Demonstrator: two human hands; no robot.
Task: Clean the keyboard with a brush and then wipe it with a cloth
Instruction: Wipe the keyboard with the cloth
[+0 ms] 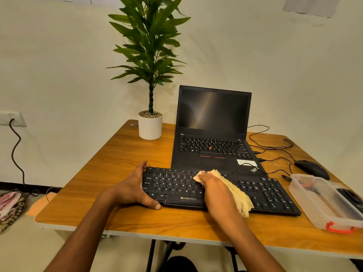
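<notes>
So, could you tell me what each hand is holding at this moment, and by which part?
The left hand grips the keyboard by its left end. The right hand presses a cloth onto the keys, near the cloth's front end.

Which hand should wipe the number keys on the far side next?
The right hand. It already presses the cloth on the keyboard, and the unwiped number keys lie on its side. The left hand grips the keyboard's left end, probably steadying it.
</notes>
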